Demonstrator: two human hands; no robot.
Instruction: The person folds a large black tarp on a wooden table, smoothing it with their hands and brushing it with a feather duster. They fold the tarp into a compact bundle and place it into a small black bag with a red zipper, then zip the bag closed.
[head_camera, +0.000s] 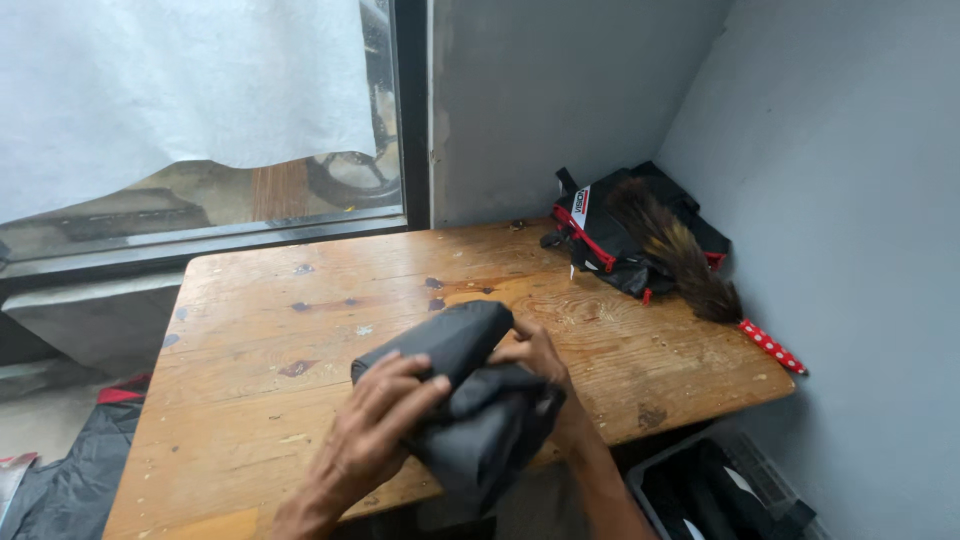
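Indoors: worn wooden table (300, 330) in grey corner by window (200, 110); left hand (375, 430), right hand (535, 355) gripping dark cloth bundle (470, 400).

You'll find one label (581, 203) only: a small white patch with dark print, narrow and tilted, sewn on the black bag (610, 250) with red trim at the upper right of the frame, in the table's far corner by the wall. At the lower left edge a scrap of pale packaging (10, 472) lies on the floor, too cropped to tell its kind.
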